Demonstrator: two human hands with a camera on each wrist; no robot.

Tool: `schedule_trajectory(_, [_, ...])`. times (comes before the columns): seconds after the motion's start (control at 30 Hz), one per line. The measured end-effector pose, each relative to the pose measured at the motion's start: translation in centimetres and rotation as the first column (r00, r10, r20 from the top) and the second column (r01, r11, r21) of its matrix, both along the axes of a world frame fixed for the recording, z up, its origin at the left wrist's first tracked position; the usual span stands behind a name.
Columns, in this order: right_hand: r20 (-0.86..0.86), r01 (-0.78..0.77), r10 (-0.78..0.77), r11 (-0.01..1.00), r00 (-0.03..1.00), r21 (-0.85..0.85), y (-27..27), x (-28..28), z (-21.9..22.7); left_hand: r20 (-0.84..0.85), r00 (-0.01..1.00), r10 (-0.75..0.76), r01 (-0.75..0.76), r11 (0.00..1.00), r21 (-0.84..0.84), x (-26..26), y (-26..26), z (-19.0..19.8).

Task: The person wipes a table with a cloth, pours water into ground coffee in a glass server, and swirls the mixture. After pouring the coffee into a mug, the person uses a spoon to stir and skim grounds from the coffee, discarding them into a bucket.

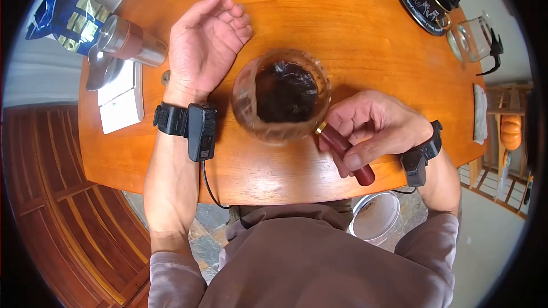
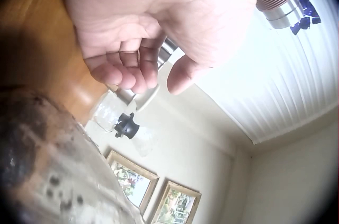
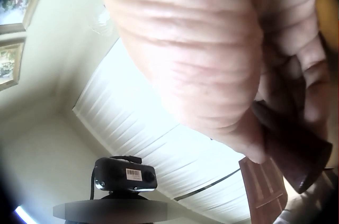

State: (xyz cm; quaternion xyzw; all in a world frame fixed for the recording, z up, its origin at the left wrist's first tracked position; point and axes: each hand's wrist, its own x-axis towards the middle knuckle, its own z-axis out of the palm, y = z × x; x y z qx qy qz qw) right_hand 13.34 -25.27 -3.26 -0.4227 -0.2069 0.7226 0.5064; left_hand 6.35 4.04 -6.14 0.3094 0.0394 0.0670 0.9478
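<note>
My right hand (image 1: pixel 379 128) grips the dark red, brass-collared handle (image 1: pixel 365 178) of a round glass pot (image 1: pixel 245 115). In the right wrist view the end of the handle (image 3: pixel 304 168) sticks out past the thumb. Dark, shiny contents (image 1: pixel 288 94) show inside the pot, and its outline is blurred. My left hand (image 1: pixel 208 45) lies palm up to the left of the pot, fingers loosely bent and holding nothing. The left wrist view shows that hand (image 2: pixel 153 28) beside the pot's smeared, dark-spotted glass wall (image 2: pixel 69 181).
A steel cylinder with a brown band (image 1: pixel 128 43), a blue bag (image 1: pixel 71 20) and white papers (image 1: pixel 123 100) sit at the left of the wooden table (image 1: pixel 274 179). Toward the right are a black plate (image 1: pixel 419 8), a glass carafe (image 1: pixel 471 40) and a grey cloth (image 1: pixel 479 114). A white bucket (image 1: pixel 377 214) stands below.
</note>
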Motion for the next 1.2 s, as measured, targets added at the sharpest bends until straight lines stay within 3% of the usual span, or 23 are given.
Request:
schedule_trajectory(0.1, [0.099, 0.008, -0.006, 1.000, 0.995, -0.014, 0.7, -0.6, 0.5, 0.003, 1.000, -0.001, 0.001, 1.000, -0.011, 0.0, -0.1, 0.0])
schedule_trajectory(0.23, [0.075, 0.080, -0.080, 0.997, 0.994, 0.000, 0.6, -0.1, 0.7, -0.018, 1.000, -0.006, 0.005, 1.000, -0.029, -0.1, -0.1, 0.4])
schedule_trajectory(0.33, [0.044, 0.009, -0.011, 0.998, 0.999, 0.062, 0.0, -0.1, 0.2, -0.024, 1.000, 0.005, -0.005, 1.000, -0.016, -0.1, -0.2, 0.4])
schedule_trajectory(0.4, [0.184, -0.021, 0.001, 0.994, 0.983, 0.105, 0.7, -0.5, 0.3, -0.028, 1.000, 0.012, -0.012, 1.000, -0.001, -0.1, -0.3, 0.5])
schedule_trajectory(0.57, [0.017, 0.078, -0.079, 0.995, 0.997, 0.065, 0.4, -0.3, 0.7, -0.027, 1.000, 0.011, -0.012, 0.999, -0.041, 0.0, -0.5, 0.6])
schedule_trajectory(0.63, [0.210, -0.030, 0.006, 0.994, 0.978, 0.109, 0.2, -0.2, 0.1, -0.033, 0.999, -0.004, 0.003, 0.999, -0.044, -0.2, -0.5, 0.7])
schedule_trajectory(0.73, [0.297, -0.005, -0.024, 0.995, 0.955, 0.097, 0.7, -0.6, 0.8, -0.030, 0.999, 0.034, -0.034, 0.999, 0.005, -0.3, -0.5, 0.7])
schedule_trajectory(0.87, [0.130, 0.032, -0.035, 0.999, 0.991, 0.029, 0.0, -0.1, 1.6, -0.036, 0.999, 0.024, -0.025, 1.000, -0.013, 0.0, -0.8, 0.5])
schedule_trajectory(0.97, [0.234, -0.003, -0.023, 0.994, 0.972, 0.110, -0.3, 0.2, 0.8, -0.010, 1.000, -0.006, 0.005, 0.999, -0.036, 0.0, -0.4, 0.5])
schedule_trajectory(1.03, [0.354, -0.115, 0.063, 0.985, 0.933, 0.126, 0.0, 0.2, 1.4, -0.031, 0.999, 0.017, -0.017, 1.000, 0.010, 0.0, -0.5, 0.5])
schedule_trajectory(1.1, [0.304, -0.072, 0.048, 0.995, 0.951, 0.068, -0.2, -0.1, 2.5, -0.029, 0.999, 0.013, -0.014, 1.000, -0.027, 0.0, -0.7, 0.7])
schedule_trajectory(1.17, [0.211, 0.104, -0.117, 0.992, 0.971, 0.071, -0.4, -0.2, 2.6, -0.070, 0.996, 0.057, -0.055, 0.998, 0.035, -0.2, -0.9, 0.8])
schedule_trajectory(1.2, [0.217, 0.090, -0.103, 0.994, 0.971, 0.069, -0.5, 0.0, 2.5, -0.082, 0.994, 0.071, -0.069, 0.997, 0.032, -0.2, -0.8, 0.8])
